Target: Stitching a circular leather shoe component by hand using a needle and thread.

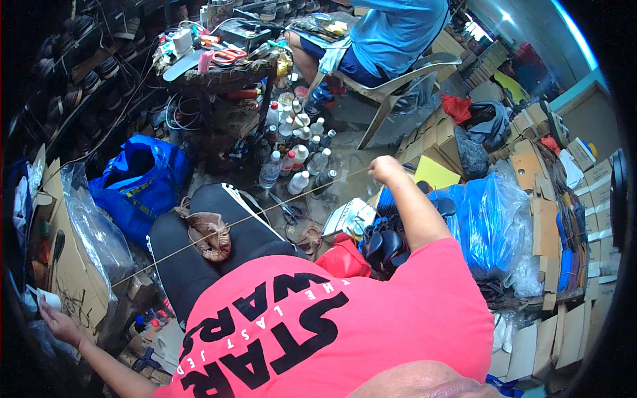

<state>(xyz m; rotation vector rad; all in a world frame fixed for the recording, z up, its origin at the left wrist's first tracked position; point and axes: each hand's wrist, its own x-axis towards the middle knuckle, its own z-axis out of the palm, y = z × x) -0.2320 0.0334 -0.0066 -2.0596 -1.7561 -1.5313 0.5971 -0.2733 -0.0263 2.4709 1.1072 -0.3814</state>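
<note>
A thin tan thread (279,203) runs taut across my body, from lower left to upper right. My right hand (383,170) is raised on the far right with fingers closed on its upper end. Out at the far left, my left hand (61,325) lies in line with the thread's other end, next to a white roll (50,301); its grip is small and hard to make out. Between my black-clad thighs rests a brown, gathered shoe upper (211,237), with the thread passing over it.
A blue bag (141,189) stands by my left leg. Several bottles (298,182) crowd the floor ahead, near scissors (290,211). Beyond are a cluttered work table (229,63) and a person in a chair (391,93). Plastic-wrapped blue material (488,215) and cardboard lie right.
</note>
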